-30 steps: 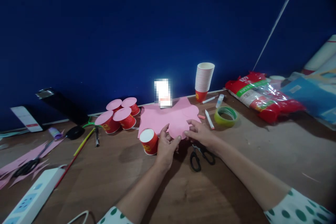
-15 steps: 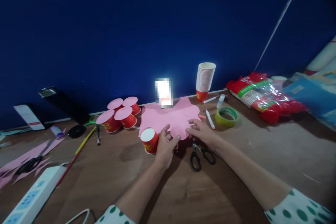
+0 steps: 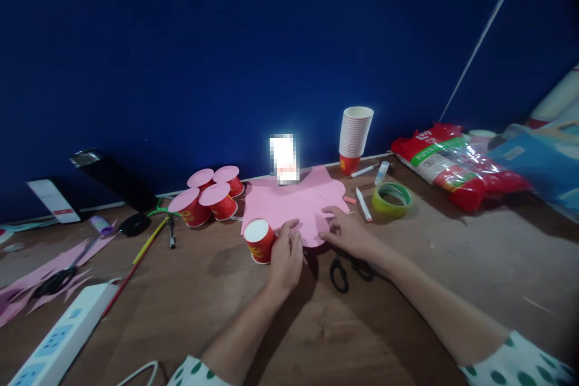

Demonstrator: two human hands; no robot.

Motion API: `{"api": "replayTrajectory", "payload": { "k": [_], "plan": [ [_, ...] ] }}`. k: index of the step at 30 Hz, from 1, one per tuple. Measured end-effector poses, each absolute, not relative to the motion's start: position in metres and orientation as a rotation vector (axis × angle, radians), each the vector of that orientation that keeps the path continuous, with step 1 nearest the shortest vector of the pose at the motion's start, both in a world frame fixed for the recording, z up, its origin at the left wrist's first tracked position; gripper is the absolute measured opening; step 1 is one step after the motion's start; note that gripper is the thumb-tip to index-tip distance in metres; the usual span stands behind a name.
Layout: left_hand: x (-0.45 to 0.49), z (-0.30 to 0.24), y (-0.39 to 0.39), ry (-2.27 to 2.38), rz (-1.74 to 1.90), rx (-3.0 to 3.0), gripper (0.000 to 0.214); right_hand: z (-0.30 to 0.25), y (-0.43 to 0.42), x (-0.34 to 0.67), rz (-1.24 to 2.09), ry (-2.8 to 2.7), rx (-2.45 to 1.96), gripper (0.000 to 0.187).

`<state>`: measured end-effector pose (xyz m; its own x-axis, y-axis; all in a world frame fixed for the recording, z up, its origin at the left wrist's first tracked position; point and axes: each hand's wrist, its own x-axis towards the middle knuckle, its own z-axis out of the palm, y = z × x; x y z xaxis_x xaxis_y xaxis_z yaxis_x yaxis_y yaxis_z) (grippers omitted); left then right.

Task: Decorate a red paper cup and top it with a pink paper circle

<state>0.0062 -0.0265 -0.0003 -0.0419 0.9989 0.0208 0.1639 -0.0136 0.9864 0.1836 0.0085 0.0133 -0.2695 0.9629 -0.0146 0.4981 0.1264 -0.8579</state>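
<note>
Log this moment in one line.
left hand: at pink paper disc | right hand: at disc's right edge | red paper cup: beside left hand

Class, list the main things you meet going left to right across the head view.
White power strip, four pink-topped red cups, white-topped red cup, left hand, rounded pink paper, right hand, tape roll, red bag, blue package.

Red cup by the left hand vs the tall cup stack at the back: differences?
- Count: the red cup is single; the cup stack is many nested cups.
- Look: the red cup shows mostly red wall; the cup stack is mostly white, red at its base.
- Place: the red cup is beside the left hand; the cup stack is near the blue wall.

Shared: yellow print on red.
</note>
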Motion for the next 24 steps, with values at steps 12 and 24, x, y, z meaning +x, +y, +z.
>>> {"api": "replayTrajectory", "payload": {
  "k": [12,24],
  "plan": [
    [0.001,0.009,-0.027,1.675,0.716,2.034,0.033,0.010,-0.044,0.200,0.545,-2.049,-1.614,0.082],
    [-0.006,0.003,-0.050,1.380,0.516,2.684,0.025,0.032,-0.067,0.222,0.153,-2.525,-1.549,0.047]
  ]
}}
